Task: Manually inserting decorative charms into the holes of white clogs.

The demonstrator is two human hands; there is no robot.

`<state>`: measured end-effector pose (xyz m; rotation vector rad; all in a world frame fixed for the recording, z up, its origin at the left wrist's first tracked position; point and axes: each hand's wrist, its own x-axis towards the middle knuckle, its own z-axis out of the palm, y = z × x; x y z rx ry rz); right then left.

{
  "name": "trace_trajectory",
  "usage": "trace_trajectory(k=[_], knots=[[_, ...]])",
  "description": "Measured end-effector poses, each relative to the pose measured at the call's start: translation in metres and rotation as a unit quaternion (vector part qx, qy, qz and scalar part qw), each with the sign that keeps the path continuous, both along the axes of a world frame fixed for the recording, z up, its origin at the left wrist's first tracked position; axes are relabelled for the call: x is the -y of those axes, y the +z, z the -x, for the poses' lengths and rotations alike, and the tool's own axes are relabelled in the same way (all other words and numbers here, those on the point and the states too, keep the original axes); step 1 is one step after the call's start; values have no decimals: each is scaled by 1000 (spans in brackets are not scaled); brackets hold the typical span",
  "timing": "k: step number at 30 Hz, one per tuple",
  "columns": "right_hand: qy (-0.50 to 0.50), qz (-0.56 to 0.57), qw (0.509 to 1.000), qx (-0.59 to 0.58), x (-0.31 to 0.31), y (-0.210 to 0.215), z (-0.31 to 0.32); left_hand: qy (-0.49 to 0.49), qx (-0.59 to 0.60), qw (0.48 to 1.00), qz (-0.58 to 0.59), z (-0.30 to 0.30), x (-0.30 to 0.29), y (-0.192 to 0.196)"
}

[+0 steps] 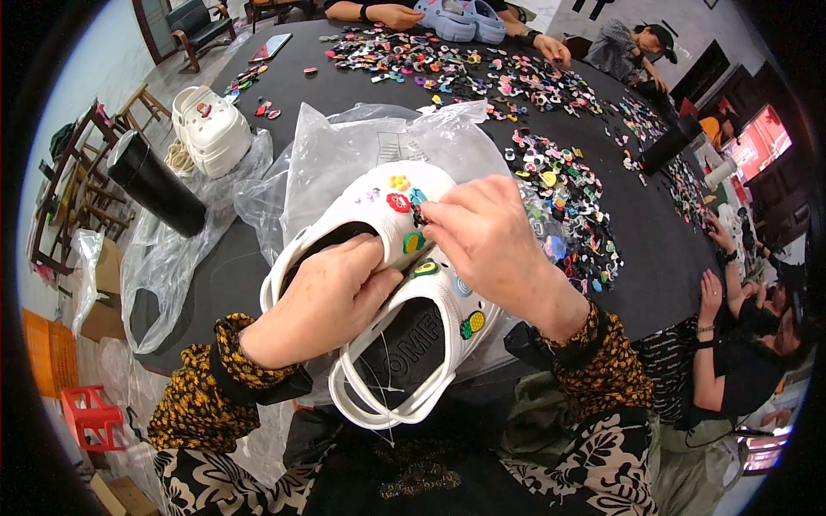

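Observation:
Two white clogs lie in front of me, the upper clog point(429, 176) resting against the lower clog point(453, 368). My left hand point(323, 297) is closed on the upper clog, its fingertips hidden inside the foot opening. At that clog's toe, my right hand point(495, 241) pinches a small dark shoe charm point(418, 213), mostly covered by the fingers. Around it sit a red flower charm point(397, 202), a yellow flower charm point(398, 182) and a green-and-yellow charm point(413, 242). On the lower clog are an avocado charm point(425, 268) and a pineapple charm point(471, 324). A thin clear tie hangs across its opening.
Beneath the clogs a clear plastic bag point(331, 146) spreads over the black table. Loose charms point(564, 193) lie heaped to the right and far side. Another white clog pair point(219, 142) and a black tumbler point(155, 185) stand left. Across the table, a person's hands point(396, 15) are near blue clogs point(460, 21).

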<state>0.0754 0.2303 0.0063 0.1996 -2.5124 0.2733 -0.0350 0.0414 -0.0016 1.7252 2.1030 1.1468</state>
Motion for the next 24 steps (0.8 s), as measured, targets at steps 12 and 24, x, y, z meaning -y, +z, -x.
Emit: trace_trajectory(k=[12, 24], knots=[[17, -11, 1000, -18, -1, -5, 12, 59, 81, 990, 102, 20, -16, -11], [12, -98, 995, -10, 1, -5, 11, 67, 52, 996, -5, 15, -19, -18]])
